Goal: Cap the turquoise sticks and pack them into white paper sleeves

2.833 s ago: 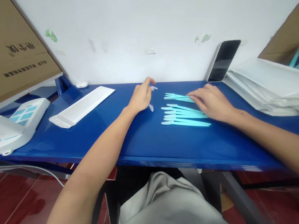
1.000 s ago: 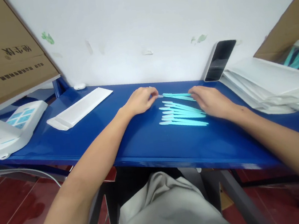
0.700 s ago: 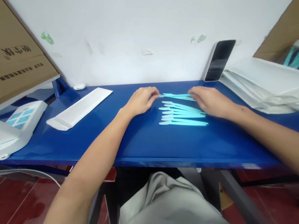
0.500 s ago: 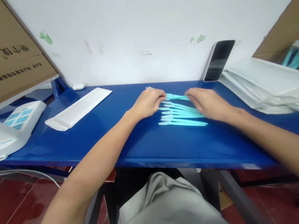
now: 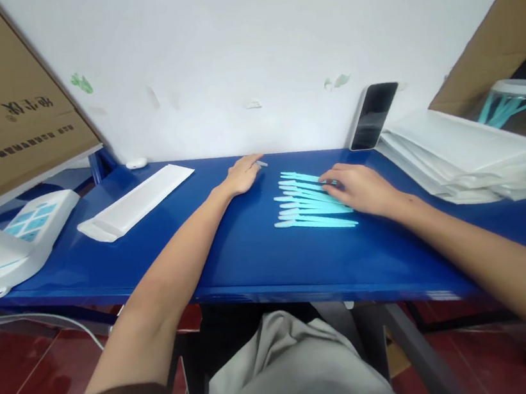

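Several turquoise plastic sticks point(image 5: 317, 206) with paler, narrower left ends lie roughly side by side in a row on the blue table. Over their right ends is my right hand point(image 5: 361, 187), its fingers drawn together; a small dark sliver shows at the fingertips, too unclear to name. My left hand point(image 5: 242, 175) rests near the table's back edge, left of the sticks, with fingers stretched out. Beside its fingertips lies a small pale grey piece point(image 5: 262, 163), partly hidden by the hand.
A long white sleeve point(image 5: 137, 200) and a white device with blue panels point(image 5: 30, 231) lie to the left. A phone point(image 5: 373, 116) leans on the wall. White packets point(image 5: 474, 150) are stacked at right, near a clear container point(image 5: 512, 99) of turquoise sticks. Cardboard point(image 5: 9, 107) stands far left.
My left hand has moved left, off the top of the row, and its fingers have straightened. My right hand has shifted slightly down and stays over the sticks. The farthest sticks now show uncovered.
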Motion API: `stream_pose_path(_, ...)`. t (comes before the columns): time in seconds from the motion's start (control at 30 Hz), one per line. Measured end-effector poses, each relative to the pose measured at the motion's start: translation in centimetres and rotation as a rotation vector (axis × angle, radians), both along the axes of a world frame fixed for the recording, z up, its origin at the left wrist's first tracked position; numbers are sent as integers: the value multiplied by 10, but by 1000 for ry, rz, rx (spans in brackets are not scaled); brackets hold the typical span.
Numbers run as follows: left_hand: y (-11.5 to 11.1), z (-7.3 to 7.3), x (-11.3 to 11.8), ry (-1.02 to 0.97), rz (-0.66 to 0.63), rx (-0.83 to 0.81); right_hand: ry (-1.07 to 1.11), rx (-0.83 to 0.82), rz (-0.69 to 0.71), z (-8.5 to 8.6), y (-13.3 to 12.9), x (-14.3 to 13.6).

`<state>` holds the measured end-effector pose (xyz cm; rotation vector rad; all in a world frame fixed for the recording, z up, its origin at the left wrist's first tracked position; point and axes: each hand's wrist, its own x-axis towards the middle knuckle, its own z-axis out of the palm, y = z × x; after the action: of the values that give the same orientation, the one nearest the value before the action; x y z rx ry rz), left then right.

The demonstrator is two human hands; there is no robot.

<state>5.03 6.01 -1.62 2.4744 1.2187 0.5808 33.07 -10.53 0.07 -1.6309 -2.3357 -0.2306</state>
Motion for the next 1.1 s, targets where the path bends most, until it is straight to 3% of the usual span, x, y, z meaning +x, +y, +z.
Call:
stream_pose_path(0.17,-4,1,-1,251,-115,116,30,33,23,-2,5,3)
stream_pose_path(0.37,-17,12,-5,356,-129,214,59,-70,80,-10,19,20)
stream_pose_path(0.73,-39,27,-24,240,-178,114,65,-85,-11,-8,23,26)
stream_pose_path(1.1,-34,29,-30,235,-200,10,71,-178,-96,-6,24,28)
